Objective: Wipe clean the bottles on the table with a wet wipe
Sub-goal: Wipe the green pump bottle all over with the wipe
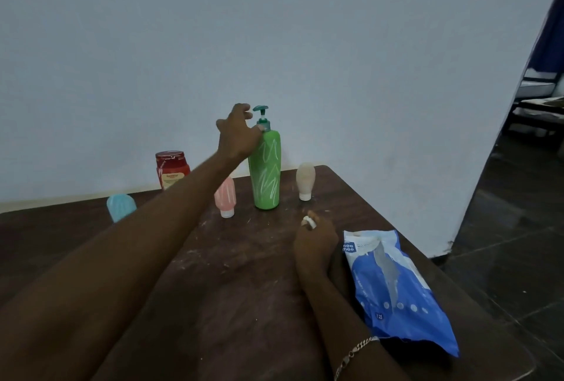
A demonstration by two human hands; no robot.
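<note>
A tall green pump bottle [266, 173] with white scribbles stands upright at the back of the dark wooden table [244, 289]. My left hand [236, 136] reaches to its neck, fingers spread by the teal pump and thumb tip touching the collar, not closed round it. My right hand [316, 237] rests on the table in front of the bottle and pinches a small white piece [307, 221] between its fingertips. A pink bottle [225, 197], a beige bottle [305, 180] and a light blue bottle [120, 210] stand cap-down around the green one.
A blue and white pack of wet wipes [393, 289] lies at the table's right edge beside my right forearm. A red-lidded jar [171, 168] stands at the back left against the pale wall. Dark floor lies to the right of the table.
</note>
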